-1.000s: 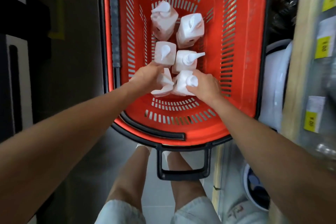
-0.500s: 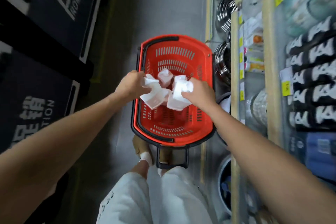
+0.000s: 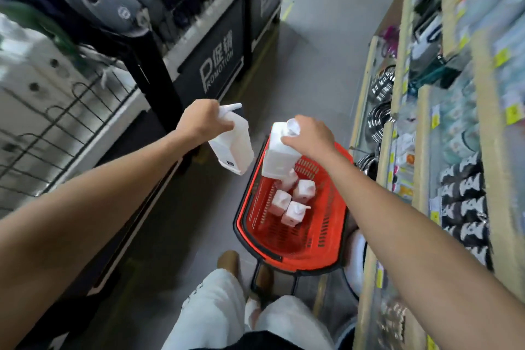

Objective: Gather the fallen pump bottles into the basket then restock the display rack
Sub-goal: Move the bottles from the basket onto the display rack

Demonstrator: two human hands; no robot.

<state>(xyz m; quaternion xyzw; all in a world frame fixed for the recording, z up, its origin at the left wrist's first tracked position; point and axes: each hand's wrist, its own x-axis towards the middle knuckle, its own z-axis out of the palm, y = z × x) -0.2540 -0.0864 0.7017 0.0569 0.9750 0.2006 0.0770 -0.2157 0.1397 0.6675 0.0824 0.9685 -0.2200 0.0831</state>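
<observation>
My left hand (image 3: 199, 122) grips a white pump bottle (image 3: 233, 145) by its neck, held in the air left of the basket, its nozzle pointing right. My right hand (image 3: 309, 136) holds a second white pump bottle (image 3: 277, 150) by its pump head, hanging over the far end of the basket. The red shopping basket (image 3: 338, 207) with a black rim stands on the floor below. Several more white pump bottles (image 3: 292, 199) stand inside it.
A black wire display rack (image 3: 65, 116) with a white shelf stands to the left. Behind it a black promotion stand (image 3: 216, 65) carries slippers. Wooden shelves (image 3: 426, 150) full of goods run along the right. Grey floor stretches ahead. My legs (image 3: 221, 312) are below.
Both hands lifted a bottle each out of the basket and rose well above it. The view pulled back and up as I stood, so the basket now lies lower and the aisle shows.
</observation>
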